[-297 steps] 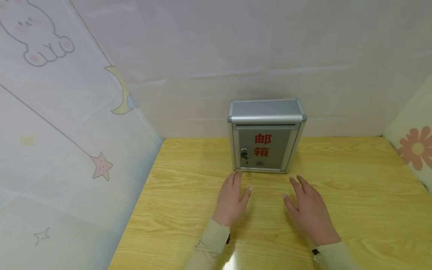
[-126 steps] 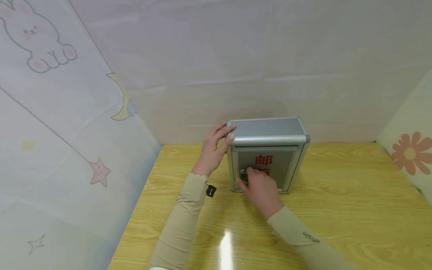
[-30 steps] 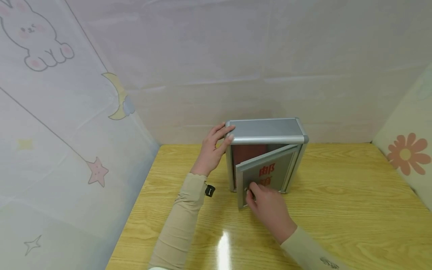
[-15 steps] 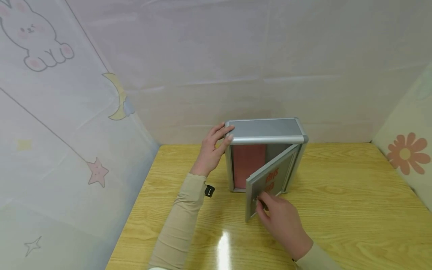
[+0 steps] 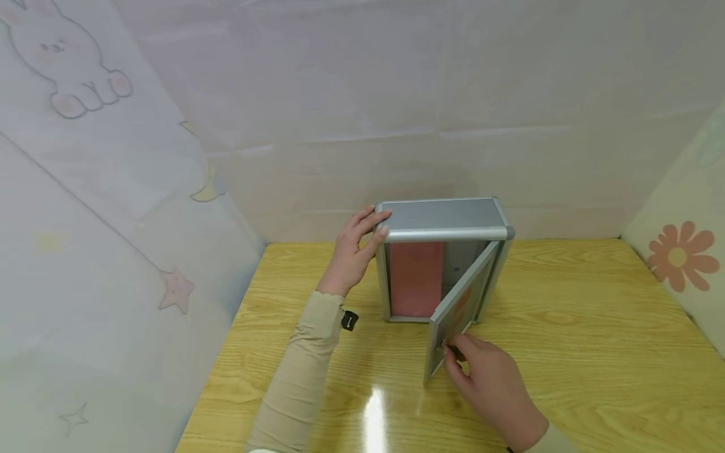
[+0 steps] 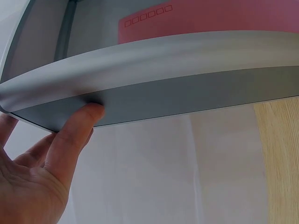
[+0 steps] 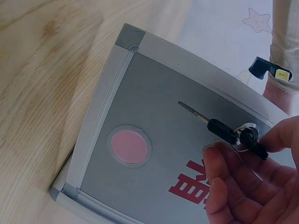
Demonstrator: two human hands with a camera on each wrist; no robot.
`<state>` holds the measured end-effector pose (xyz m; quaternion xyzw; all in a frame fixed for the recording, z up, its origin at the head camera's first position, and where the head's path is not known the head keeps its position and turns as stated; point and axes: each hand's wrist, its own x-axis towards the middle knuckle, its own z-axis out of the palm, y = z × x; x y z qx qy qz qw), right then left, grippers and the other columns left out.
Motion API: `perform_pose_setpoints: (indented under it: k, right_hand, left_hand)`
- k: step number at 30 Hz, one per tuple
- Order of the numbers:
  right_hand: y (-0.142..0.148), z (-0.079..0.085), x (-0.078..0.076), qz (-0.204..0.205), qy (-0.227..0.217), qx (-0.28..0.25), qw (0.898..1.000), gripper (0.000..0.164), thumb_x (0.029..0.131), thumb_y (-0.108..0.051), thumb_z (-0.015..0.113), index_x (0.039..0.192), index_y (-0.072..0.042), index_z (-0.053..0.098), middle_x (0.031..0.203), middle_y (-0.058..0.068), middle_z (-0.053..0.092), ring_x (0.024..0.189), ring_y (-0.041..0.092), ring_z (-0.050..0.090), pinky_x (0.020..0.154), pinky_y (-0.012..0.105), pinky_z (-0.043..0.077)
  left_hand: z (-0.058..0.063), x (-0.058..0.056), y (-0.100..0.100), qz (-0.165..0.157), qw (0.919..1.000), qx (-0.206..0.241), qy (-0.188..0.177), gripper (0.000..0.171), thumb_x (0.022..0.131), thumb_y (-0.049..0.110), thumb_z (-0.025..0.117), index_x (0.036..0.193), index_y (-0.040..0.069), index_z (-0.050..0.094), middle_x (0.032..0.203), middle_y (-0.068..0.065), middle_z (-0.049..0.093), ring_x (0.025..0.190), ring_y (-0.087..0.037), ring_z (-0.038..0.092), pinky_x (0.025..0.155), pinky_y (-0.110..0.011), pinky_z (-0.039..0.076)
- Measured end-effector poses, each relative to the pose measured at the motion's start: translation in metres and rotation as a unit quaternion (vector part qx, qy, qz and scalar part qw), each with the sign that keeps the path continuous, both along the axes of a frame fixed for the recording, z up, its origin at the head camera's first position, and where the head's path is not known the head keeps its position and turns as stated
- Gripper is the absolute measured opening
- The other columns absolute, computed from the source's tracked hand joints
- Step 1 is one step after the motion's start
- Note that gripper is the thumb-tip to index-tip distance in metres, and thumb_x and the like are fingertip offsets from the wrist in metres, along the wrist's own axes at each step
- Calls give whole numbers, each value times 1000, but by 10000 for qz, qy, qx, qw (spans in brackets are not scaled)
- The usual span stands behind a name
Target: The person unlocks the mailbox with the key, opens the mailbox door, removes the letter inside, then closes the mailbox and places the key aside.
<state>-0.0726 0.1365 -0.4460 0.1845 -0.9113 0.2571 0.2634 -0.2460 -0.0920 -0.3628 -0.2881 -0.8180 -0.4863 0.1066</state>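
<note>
One hand, my right hand (image 5: 494, 380), has its thumb and fingertips clamped together on the black key (image 7: 252, 142) in the flat grey door (image 5: 461, 308), which has swung wider from the mailbox (image 5: 444, 215) than half a second ago. My left hand (image 5: 348, 255), fingers apart, stays on the mailbox's top left corner. More of the flat red paper (image 5: 416, 280) now shows inside the mailbox, a boxy case with rounded silvery edges, upright on the yellow wood-grain table (image 5: 283, 352).
</note>
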Motion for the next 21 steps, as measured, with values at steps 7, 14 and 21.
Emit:
perform_pose_setpoints:
  k: [7, 14, 21]
  right_hand:
    - [1, -3, 0, -43, -21, -14, 10000, 11, 81, -14, 68, 80, -23, 62, 72, -18, 55, 60, -2, 50, 50, 23, 42]
    - [1, -4, -1, -42, 53, -63, 10000, 12, 80, -13, 68, 78, -23, 61, 71, -18, 53, 59, -2, 49, 49, 23, 42]
    - [1, -3, -1, -86, -59, -72, 9999, 14, 80, -14, 68, 77, -24, 60, 71, -19, 53, 59, -2, 48, 49, 22, 41]
  left_hand:
    - [-1, 0, 0, 48, 10000, -52, -57, 46, 99, 50, 43, 141, 30, 49, 152, 1, 31, 137, -15, 30, 104, -47, 34]
    - [-3, -2, -1, 61, 9999, -73, -51, 47, 99, 52, 43, 141, 32, 49, 152, 0, 31, 136, -16, 31, 103, -47, 35]
    - [-3, -2, -1, 10, 10000, -21, 9, 43, 101, 44, 45, 141, 29, 50, 152, -4, 31, 135, -19, 33, 101, -49, 37]
